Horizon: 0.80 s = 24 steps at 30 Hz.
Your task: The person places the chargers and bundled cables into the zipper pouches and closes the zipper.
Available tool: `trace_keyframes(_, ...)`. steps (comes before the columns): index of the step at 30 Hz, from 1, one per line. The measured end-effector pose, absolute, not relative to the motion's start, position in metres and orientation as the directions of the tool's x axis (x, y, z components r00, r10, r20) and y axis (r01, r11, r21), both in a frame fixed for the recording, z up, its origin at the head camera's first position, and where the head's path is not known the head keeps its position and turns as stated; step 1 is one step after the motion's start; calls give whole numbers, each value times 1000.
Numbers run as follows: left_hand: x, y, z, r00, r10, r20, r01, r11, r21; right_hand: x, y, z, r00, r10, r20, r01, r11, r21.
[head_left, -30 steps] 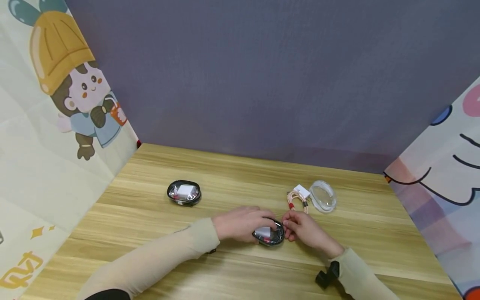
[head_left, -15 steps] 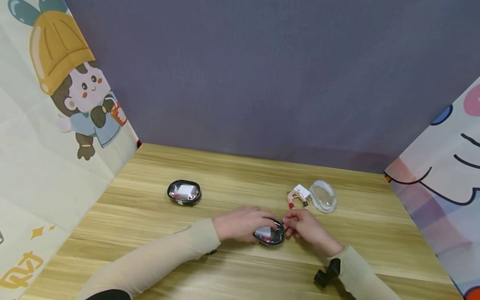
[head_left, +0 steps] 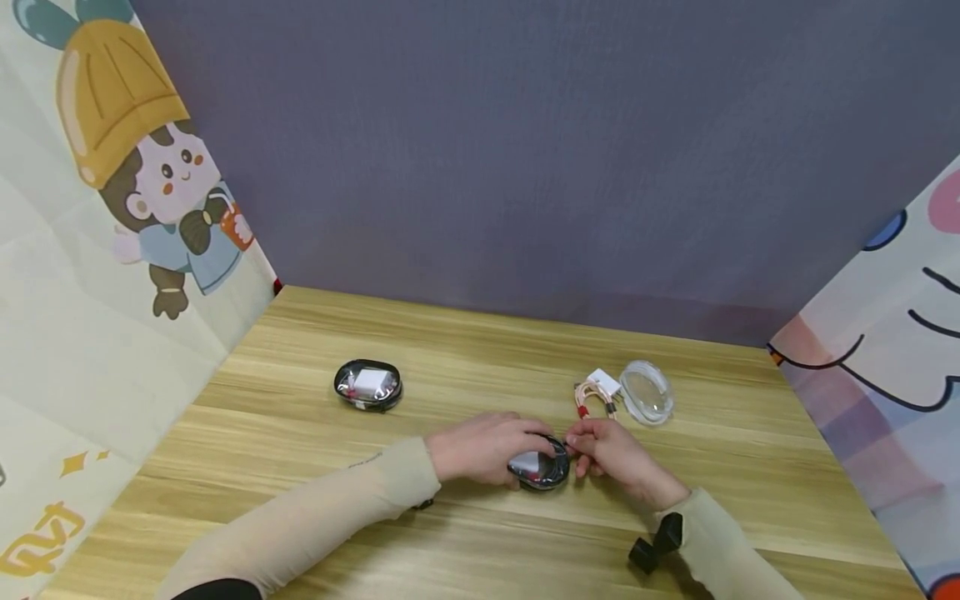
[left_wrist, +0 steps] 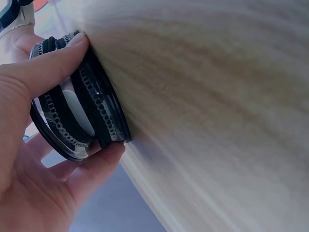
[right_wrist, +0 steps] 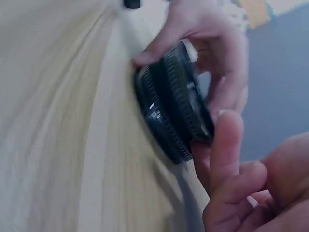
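Note:
My left hand (head_left: 480,446) grips a small oval zip pouch (head_left: 557,472), clear on top with black trim, between thumb and fingers. The pouch stands on the table with its zip side facing me, and a pale block shows through its window. In the left wrist view a white piece (left_wrist: 76,107) shows between the two black zip bands. My right hand (head_left: 618,457) is at the pouch's right end, thumb and forefinger pinching at the zip; the zip pull itself is mostly hidden by the fingertips.
A second black-trimmed pouch (head_left: 384,385) lies at the left with a white block inside. Behind my right hand are a coiled peach cable (head_left: 582,410) with a red tie, a white charger block (head_left: 604,381) and a clear pouch with white trim (head_left: 666,402). A grey-blue panel (head_left: 525,167) rises behind the table.
The pouch has tilted and shifted very slightly to the right in my left hand. My right fingertips have moved a touch to the right; everything else stays put.

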State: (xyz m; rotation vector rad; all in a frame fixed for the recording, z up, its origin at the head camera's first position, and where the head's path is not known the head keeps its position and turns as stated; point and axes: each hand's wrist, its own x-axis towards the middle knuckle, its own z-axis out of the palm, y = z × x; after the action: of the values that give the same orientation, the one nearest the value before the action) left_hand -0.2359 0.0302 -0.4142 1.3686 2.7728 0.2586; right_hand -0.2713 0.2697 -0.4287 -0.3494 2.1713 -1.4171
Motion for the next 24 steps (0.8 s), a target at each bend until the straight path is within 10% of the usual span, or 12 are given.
trace_keyframes(24,-235,30,-415,-591,806,-12,804,591,64,-280,274,-431,-804,-534,-260,-2,441,-898)
